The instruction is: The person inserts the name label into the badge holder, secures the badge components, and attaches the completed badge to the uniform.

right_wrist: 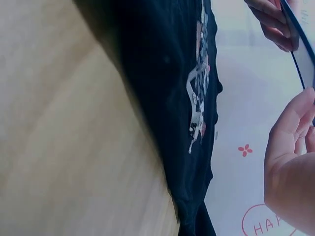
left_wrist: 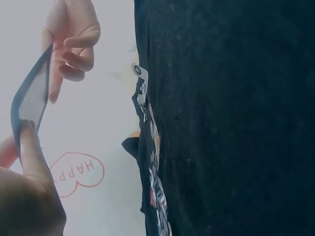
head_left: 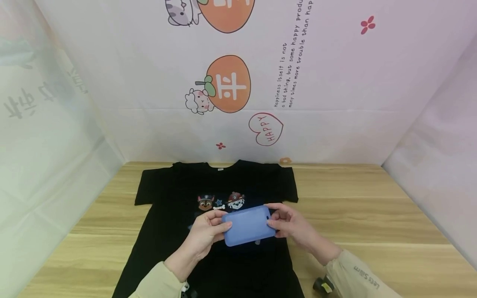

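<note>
A flat blue rectangular card-like sheet (head_left: 248, 226) with rounded corners is held above a black T-shirt (head_left: 171, 215) that lies spread on the wooden table (head_left: 372, 215). My left hand (head_left: 207, 234) grips its left edge and my right hand (head_left: 287, 224) pinches its right edge. The shirt bears a cartoon dog print (head_left: 220, 201) on the chest. In the left wrist view the blue sheet (left_wrist: 30, 101) shows edge-on, with the shirt (left_wrist: 231, 118) beside it. In the right wrist view only a sliver of the blue sheet (right_wrist: 299, 54) and the shirt (right_wrist: 167, 69) appear.
White printed backdrop walls (head_left: 238, 82) close the table on the far, left and right sides. Bare wood lies on both sides of the shirt. A small dark wrist device (head_left: 322, 284) sits on my right sleeve.
</note>
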